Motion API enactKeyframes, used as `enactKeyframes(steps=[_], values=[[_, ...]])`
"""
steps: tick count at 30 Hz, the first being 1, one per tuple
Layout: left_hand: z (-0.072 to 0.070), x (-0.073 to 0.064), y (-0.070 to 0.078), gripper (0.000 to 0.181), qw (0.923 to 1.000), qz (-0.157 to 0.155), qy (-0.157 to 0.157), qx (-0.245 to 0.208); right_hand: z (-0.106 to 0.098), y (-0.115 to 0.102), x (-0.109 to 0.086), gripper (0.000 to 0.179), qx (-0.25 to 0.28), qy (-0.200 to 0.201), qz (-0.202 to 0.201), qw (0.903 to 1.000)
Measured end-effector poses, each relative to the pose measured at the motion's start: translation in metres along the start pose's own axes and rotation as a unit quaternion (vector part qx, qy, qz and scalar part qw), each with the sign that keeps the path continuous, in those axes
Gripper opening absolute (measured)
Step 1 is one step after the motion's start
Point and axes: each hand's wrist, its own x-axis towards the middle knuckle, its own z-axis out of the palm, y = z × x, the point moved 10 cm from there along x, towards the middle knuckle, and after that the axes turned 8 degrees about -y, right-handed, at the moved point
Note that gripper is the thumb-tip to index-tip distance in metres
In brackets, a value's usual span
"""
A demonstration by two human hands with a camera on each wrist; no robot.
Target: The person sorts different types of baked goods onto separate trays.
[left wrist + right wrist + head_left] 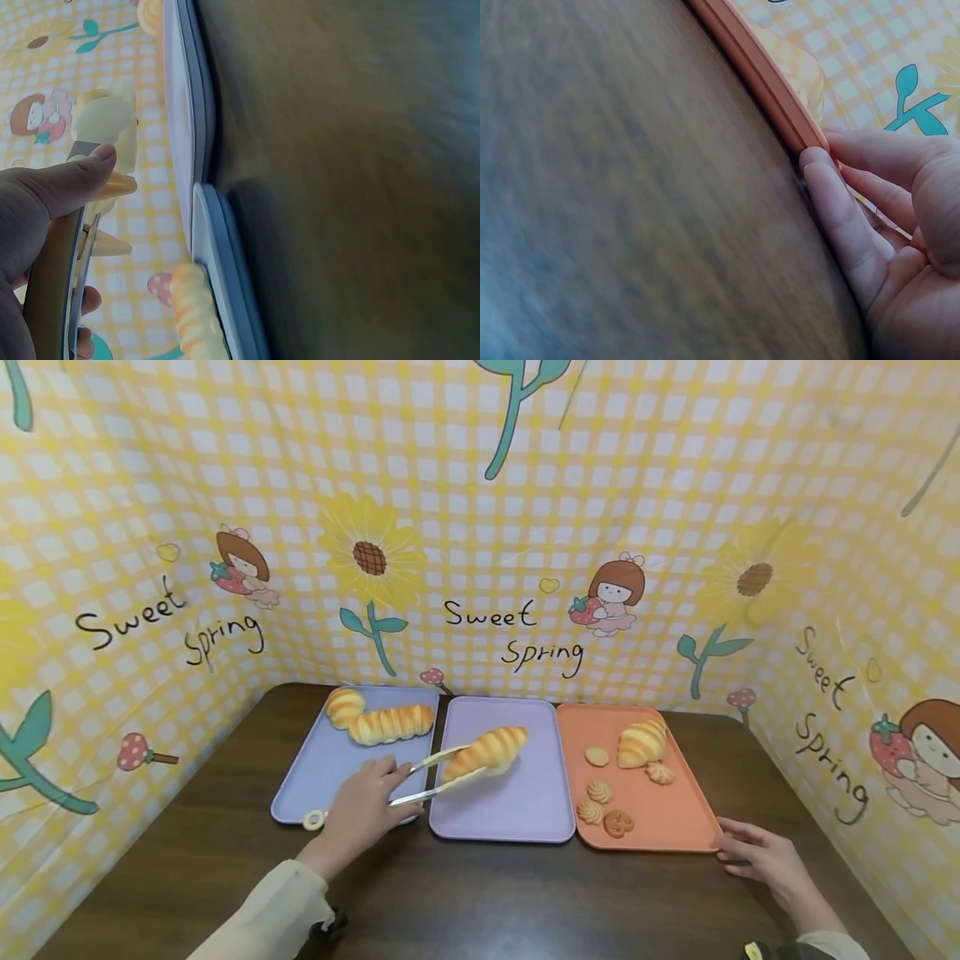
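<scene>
My left hand [363, 806] grips a pair of tongs [415, 797] with metal arms and pale yellow tips. Between the tips is a horn-shaped bread roll [491, 752], over the middle lilac tray [498, 822]. From the left wrist, the thumb lies along one tong arm and fingertips show at the other; the roll is mostly hidden behind the tips there. At the near right corner of the orange tray [686, 810], my right hand [765, 860] pinches the rim. The right wrist view shows thumb and forefinger on either side of that corner [810, 139].
The left blue-lilac tray [303, 789] carries a long ridged bread [392, 724] and a round bun [345, 707]. On the orange tray lie another roll [642, 743] and several cookies, including a pretzel-shaped one [618, 823]. A checked cloth [480, 527] hangs around the dark wooden table [480, 902].
</scene>
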Motion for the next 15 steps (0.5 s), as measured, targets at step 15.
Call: enactKeyframes(steps=[15], values=[[-0.054,-0.06,-0.034,0.068,0.9947,-0.011,0.095,0.037,0.0,-0.002,-0.002,0.032,-0.001,-0.002,-0.012,0.9999]])
